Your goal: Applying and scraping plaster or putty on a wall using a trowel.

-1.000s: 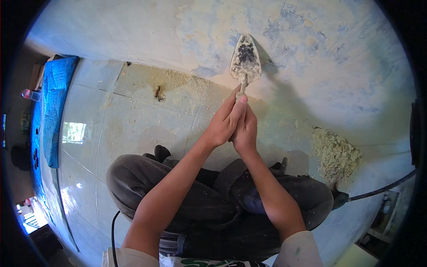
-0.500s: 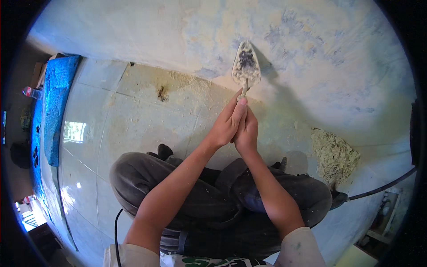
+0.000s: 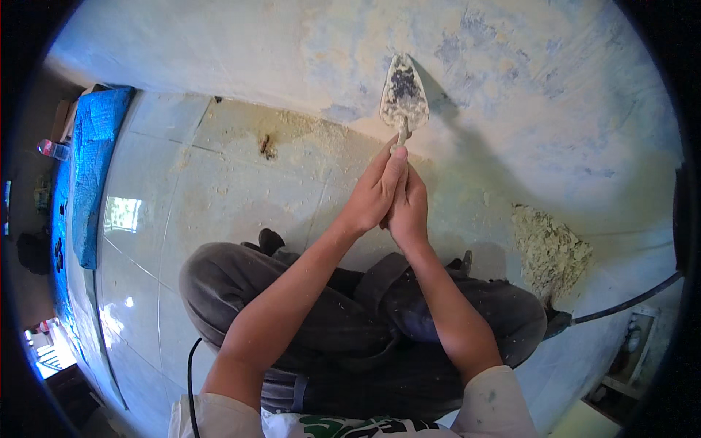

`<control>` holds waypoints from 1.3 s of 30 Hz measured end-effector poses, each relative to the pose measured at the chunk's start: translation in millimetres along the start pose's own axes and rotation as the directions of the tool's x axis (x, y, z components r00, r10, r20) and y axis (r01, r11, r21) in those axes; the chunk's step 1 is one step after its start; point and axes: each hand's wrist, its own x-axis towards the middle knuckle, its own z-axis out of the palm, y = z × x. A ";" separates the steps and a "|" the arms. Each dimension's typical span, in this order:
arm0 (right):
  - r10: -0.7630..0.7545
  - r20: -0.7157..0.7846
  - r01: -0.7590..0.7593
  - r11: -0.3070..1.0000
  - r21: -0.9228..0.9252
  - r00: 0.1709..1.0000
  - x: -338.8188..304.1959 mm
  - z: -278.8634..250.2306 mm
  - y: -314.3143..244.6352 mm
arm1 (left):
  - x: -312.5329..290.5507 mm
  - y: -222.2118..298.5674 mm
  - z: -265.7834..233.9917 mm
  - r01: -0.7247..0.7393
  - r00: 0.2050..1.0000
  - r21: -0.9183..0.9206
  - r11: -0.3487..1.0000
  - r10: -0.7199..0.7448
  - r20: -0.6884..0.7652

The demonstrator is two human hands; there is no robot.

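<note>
Both my hands are wrapped together around the handle of a pointing trowel (image 3: 405, 98). Its leaf-shaped blade is crusted with pale plaster and has a dark patch in the middle. The blade points away from me, its tip at or very near the wall (image 3: 321, 51); I cannot tell whether it touches. My left hand (image 3: 376, 193) lies along the left side of the handle, thumb on top. Pressed against it from the right is my right hand (image 3: 409, 208). Most of the handle is hidden in the grip. Blue-grey patches mottle the wall around the blade.
A heap of scraped-off plaster (image 3: 551, 252) lies on the tiled floor (image 3: 219, 197) by my right knee. Crumbs and a brown stain mark the floor by the wall. A black cable (image 3: 628, 298) runs at the right. At far left are a blue sheet (image 3: 98, 160) and a bottle (image 3: 55, 150).
The trowel has moved a little farther from me, up the wall, with both hands still around its handle. My legs and the plaster heap stay nearly where they were.
</note>
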 end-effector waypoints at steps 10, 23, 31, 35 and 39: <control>-0.382 -0.159 0.392 0.919 0.034 0.910 7.7 13.4 7.1 | 3.1 -4.1 -0.9 -0.059 0.998 0.013 0.998 0.059 0.004; -0.220 -0.135 0.175 0.943 -0.282 0.966 18.9 -14.0 48.2 | -2.8 -34.5 10.3 0.280 0.957 -0.237 0.930 -0.291 -0.010; -0.367 -0.118 0.321 0.901 -0.292 0.923 19.9 -10.8 38.7 | -3.3 -36.2 4.9 0.216 0.973 -0.133 0.967 -0.202 0.109; -0.274 -0.078 0.240 0.925 -0.295 0.959 20.4 -12.0 33.5 | -2.6 -31.0 3.0 0.298 0.945 -0.079 0.951 -0.282 0.165; -0.298 -0.104 0.271 0.939 -0.213 0.949 19.2 -9.3 25.0 | -0.3 -31.2 5.3 0.096 0.994 -0.003 0.995 -0.096 0.054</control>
